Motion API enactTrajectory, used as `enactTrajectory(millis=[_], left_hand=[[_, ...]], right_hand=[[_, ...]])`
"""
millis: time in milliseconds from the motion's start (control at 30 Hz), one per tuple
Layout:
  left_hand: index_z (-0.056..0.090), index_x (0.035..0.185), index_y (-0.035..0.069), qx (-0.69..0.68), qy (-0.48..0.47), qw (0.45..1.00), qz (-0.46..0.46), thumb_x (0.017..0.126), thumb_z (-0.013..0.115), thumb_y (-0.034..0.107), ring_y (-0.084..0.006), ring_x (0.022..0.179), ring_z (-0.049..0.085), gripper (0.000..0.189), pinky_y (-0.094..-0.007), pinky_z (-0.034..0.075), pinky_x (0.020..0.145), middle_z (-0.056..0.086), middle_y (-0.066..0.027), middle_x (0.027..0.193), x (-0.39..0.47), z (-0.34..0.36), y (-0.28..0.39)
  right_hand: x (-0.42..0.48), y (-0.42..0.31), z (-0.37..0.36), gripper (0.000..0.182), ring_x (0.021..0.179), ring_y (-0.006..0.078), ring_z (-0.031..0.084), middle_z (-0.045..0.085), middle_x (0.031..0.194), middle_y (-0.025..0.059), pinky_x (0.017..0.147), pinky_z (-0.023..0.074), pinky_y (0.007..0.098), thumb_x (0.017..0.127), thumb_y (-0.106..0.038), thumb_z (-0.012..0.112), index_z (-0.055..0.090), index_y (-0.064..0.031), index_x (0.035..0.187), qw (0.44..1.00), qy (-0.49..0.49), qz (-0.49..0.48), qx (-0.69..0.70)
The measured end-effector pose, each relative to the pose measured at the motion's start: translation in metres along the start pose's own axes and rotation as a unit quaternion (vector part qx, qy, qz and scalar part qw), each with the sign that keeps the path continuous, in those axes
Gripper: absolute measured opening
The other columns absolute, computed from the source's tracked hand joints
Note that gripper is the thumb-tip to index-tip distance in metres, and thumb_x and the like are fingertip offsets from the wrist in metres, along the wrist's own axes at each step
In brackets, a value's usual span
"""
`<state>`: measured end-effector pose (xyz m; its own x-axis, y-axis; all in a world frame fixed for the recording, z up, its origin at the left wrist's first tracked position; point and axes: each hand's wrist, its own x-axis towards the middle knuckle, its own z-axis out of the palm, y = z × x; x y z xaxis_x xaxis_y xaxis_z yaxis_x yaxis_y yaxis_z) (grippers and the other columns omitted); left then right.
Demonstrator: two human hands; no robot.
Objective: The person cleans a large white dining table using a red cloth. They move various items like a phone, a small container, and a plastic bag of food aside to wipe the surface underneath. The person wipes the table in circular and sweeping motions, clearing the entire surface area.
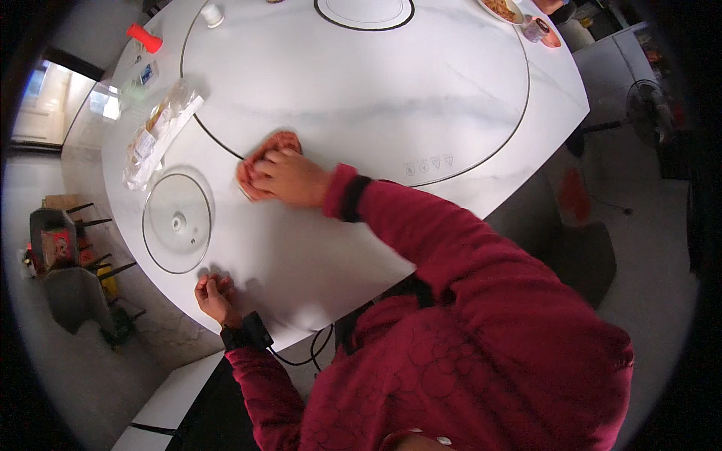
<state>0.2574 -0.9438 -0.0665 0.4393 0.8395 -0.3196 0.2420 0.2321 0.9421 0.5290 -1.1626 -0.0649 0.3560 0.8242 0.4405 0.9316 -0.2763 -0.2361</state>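
On the white marbled tabletop (361,101), my right hand (296,179) presses a folded reddish cloth (282,142) flat, with its fingers spread over the cloth. The cloth lies across the dark seam of the round centre panel. My left hand (215,296) rests near the table's edge with curled fingers; whether anything is between them cannot be told. Just beyond it lies a round glass lid (169,242) with a small knob. Farther up on the left is a clear plastic bag (152,141) with something inside, beside a white strip.
A red waisted object (145,38) and a white container (212,16) stand at the far left. At the far right are a plate of food (502,10) and a jar (535,29). Chairs (73,293) stand left of the table; a black cable (313,352) hangs near its front edge.
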Motion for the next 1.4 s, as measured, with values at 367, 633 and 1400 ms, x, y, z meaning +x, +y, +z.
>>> enactTrajectory(millis=[367,633,1400], left_hand=[[0.053,0.102,0.006,-0.134,-0.021,0.99,0.028,0.091,0.055,0.005,-0.0167,0.066,0.056,0.011,-0.0268,0.046,0.054,0.059,-0.0062,0.083,-0.013,0.018,-0.004],[0.054,0.104,0.01,-0.053,-0.057,0.995,0.059,0.095,0.053,0.009,-0.0157,0.078,0.061,0.01,-0.0255,0.048,0.062,0.061,-0.0031,0.095,0.001,0.01,-0.024],[0.054,0.108,0.004,-0.016,-0.068,0.994,0.08,0.094,0.055,0.009,-0.0187,0.083,0.06,0.015,-0.0308,0.052,0.071,0.061,-0.0083,0.097,0.005,0.002,-0.029]], right_hand=[[-0.172,-0.084,-0.131,0.018,0.093,0.0296,0.058,0.059,0.091,0.0081,0.082,0.0463,0.0441,0.072,-0.015,0.069,0.066,-0.0139,0.09,0.95,-0.186,0.095,0.234],[-0.109,-0.176,-0.013,0.014,0.093,0.0297,0.058,0.061,0.092,0.0062,0.086,0.0426,0.0507,0.08,-0.018,0.059,0.063,-0.0133,0.092,0.989,0.115,-0.065,0.073],[-0.11,-0.093,-0.022,0.026,0.114,0.0304,0.051,0.06,0.116,0.0053,0.087,0.0398,0.0616,0.081,-0.03,0.06,0.065,-0.0165,0.102,0.964,0.134,0.176,-0.15]])
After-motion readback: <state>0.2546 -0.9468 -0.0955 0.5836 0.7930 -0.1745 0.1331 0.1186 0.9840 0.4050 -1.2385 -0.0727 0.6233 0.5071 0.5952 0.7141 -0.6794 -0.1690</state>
